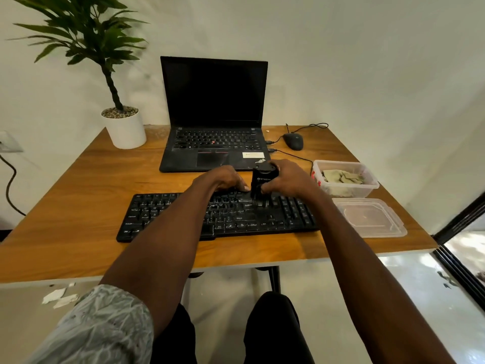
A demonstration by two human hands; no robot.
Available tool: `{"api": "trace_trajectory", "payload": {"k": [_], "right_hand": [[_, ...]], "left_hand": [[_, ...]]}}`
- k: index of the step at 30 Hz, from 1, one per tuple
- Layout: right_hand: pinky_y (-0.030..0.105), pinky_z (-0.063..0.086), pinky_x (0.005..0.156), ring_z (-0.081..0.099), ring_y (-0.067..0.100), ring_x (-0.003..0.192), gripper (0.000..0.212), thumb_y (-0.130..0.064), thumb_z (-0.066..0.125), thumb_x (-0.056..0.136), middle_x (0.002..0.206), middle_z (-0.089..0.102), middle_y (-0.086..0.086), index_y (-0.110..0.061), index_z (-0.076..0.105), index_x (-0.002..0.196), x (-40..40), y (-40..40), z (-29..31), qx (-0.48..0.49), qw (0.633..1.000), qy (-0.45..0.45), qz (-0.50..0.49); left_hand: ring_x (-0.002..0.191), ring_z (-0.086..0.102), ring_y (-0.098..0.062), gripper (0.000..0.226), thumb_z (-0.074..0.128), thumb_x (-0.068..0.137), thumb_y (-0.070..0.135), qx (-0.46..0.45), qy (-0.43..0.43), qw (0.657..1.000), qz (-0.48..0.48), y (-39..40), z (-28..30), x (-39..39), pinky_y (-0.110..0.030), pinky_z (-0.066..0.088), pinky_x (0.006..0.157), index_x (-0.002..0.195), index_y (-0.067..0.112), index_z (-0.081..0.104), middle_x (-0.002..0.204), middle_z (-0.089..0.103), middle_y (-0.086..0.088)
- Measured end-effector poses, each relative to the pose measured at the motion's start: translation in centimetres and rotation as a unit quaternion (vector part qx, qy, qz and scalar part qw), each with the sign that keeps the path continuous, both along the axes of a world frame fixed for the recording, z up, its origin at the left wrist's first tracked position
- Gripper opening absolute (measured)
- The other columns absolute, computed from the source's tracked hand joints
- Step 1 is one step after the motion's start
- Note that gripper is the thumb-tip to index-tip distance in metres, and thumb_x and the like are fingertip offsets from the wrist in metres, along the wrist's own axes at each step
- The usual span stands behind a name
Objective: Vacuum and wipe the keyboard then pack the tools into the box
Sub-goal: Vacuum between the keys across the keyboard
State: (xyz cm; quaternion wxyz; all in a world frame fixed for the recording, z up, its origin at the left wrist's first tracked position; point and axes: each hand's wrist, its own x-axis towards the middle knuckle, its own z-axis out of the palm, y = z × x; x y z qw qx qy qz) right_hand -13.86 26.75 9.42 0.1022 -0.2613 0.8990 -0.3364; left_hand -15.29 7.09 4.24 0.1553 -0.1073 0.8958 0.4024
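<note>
Mid-vacuum step, by the look of it. Right hand (pixel 288 179) wrapped around small black vacuum (pixel 262 179), held upright, brush end down on keyboard (pixel 183 219) at the upper key rows, right of centre, just left of the numpad block. Left hand (pixel 225 179) resting on the keyboard's top rows just beside the vacuum, fingers bent down onto the keys; pinning or merely resting, cannot tell; grasping nothing as far as visible. Key relation: keyboard long axis running left-right across the table (pixel 78 179), parallel to the near edge, vacuum standing upright on it, square to the key plane. Most unswept length lying to the left of the brush, under and beyond the left forearm; shorter stretch, the numpad, to the right. Likely next: strokes along the long axis, row by row; left hand probably needing to shift clear for a leftward pass. Right hand nearer the box (pixel 367 189), which sits open at the right, beyond the keyboard's right end, cloth (pixel 341 177) inside; lid (pixel 367 219) flat on the table just in front of it, touching or apart not resolvable. Wipe and pack not yet done, judging by the cloth in the box. Risk: brush snagging a keycap, keyboard sliding if unpinned.
</note>
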Motion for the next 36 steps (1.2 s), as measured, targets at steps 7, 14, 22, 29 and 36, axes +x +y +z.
{"api": "trace_trajectory", "payload": {"k": [7,14,22,29,36], "right_hand": [[0.032,0.051,0.078,0.063,0.020,0.093,0.038,-0.009,0.077,0.073,0.102,0.066,0.005,-0.012,0.061,0.107,1.5,1.6,0.4,0.053,0.991,-0.078,0.092],[0.037,0.055,0.081,0.065,0.022,0.093,0.034,-0.006,0.077,0.072,0.099,0.068,0.005,-0.011,0.063,0.103,2.8,2.1,0.2,0.032,0.991,-0.083,0.098],[0.027,0.050,0.075,0.062,0.019,0.094,0.035,-0.012,0.078,0.072,0.100,0.065,-0.002,-0.018,0.062,0.102,3.1,3.1,-0.9,-0.015,1.000,0.006,0.005],[0.031,0.045,0.076,0.062,0.020,0.100,0.039,-0.015,0.079,0.071,0.107,0.067,0.002,-0.022,0.062,0.105,2.2,3.7,-0.2,0.017,1.000,0.002,-0.013],[0.025,0.045,0.064,0.064,0.020,0.088,0.030,-0.011,0.079,0.070,0.092,0.067,-0.001,-0.024,0.062,0.091,2.4,4.5,0.5,-0.006,0.999,-0.007,-0.035]], "left_hand": [[0.120,0.054,-0.029,0.012,0.074,0.082,0.015,0.006,0.000,1.000,0.022,0.0,0.0,0.2,-0.044,0.039,0.106,0.095,0.015,0.075,0.127,0.065,-0.009],[0.119,0.054,-0.029,0.015,0.073,0.084,0.014,0.008,0.009,0.999,0.032,0.3,-0.1,0.3,-0.043,0.041,0.099,0.098,0.011,0.075,0.127,0.065,-0.011],[0.122,0.052,-0.029,0.024,0.074,0.084,0.015,0.005,0.017,0.999,0.033,0.4,-0.5,0.3,-0.039,0.038,0.095,0.107,0.008,0.074,0.130,0.063,-0.011],[0.118,0.055,-0.027,0.022,0.074,0.084,0.016,-0.004,0.020,1.000,0.019,0.1,-0.6,0.0,-0.037,0.038,0.092,0.105,0.010,0.075,0.127,0.065,-0.010],[0.115,0.054,-0.024,0.024,0.071,0.087,0.016,-0.012,0.025,1.000,-0.004,0.1,-0.1,0.2,-0.035,0.037,0.091,0.109,0.008,0.073,0.127,0.065,-0.007]]}}
